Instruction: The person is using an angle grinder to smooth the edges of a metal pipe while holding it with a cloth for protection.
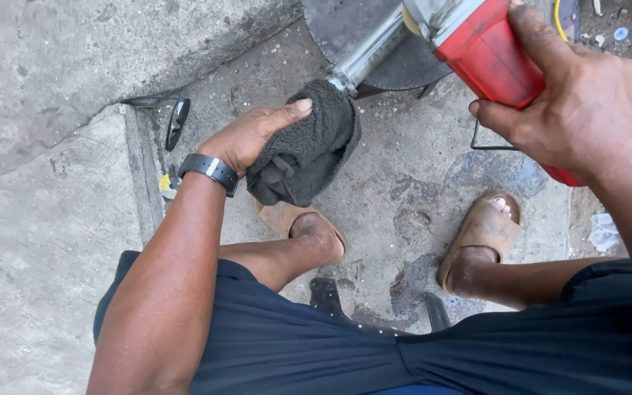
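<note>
Over a stained concrete floor (60,219), a seated person holds a red tool (488,55) with a shiny metal tube (371,53) coming out of its lower end. The right hand (587,110) is clenched round the red body, thumb across the front and fingers wrapped behind. The left hand (246,139), a black watch (210,172) on its wrist, grips a dark rag (309,146) bunched over the tube's tip, so the tube runs slantwise between the two hands, the red body high at the right, the tip low at the left. Both feet in brown sandals (480,230) sit directly beneath. If the right-hand grip loosens, I judge the tool could drop onto the toes, which are bare; a wet or greasy rag might also slide off the smooth tube and leave the left hand rubbing bare metal. Loose folds of rag hang below the palm and could snag on the tip. A dark round object (352,29) lies behind the tube, and sunglasses (177,123) rest by the concrete edge to the left.
</note>
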